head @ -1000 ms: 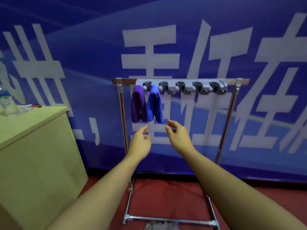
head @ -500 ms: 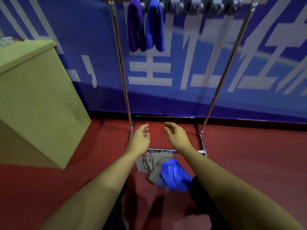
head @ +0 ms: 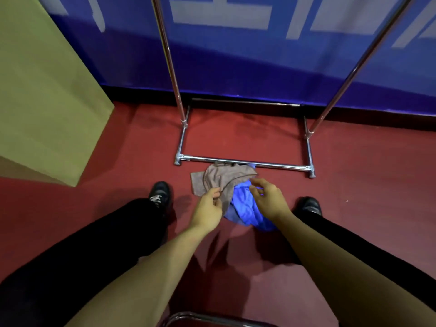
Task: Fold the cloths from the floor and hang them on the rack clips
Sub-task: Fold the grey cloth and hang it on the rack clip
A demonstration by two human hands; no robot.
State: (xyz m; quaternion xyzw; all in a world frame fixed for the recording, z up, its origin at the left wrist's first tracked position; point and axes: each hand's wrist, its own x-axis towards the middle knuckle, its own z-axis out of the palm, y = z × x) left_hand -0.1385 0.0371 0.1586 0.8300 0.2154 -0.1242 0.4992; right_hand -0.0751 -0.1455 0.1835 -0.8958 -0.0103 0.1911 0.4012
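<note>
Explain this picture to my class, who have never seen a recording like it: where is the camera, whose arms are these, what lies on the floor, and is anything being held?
The camera sits on a person's head and looks forward and down, so you see their own arms, black trouser legs and shoes from above. No machine is involved, only two bare hands.

On the red floor lie two crumpled cloths: a grey-brown cloth partly over a blue cloth. They lie just in front of the metal rack, of which only the poles and the base bar show here. A yellowish cabinet stands to the left, and a blue banner hangs behind.

The left hand is pinching the edge of the grey-brown cloth. The right hand hovers open over the blue cloth and holds nothing.
</note>
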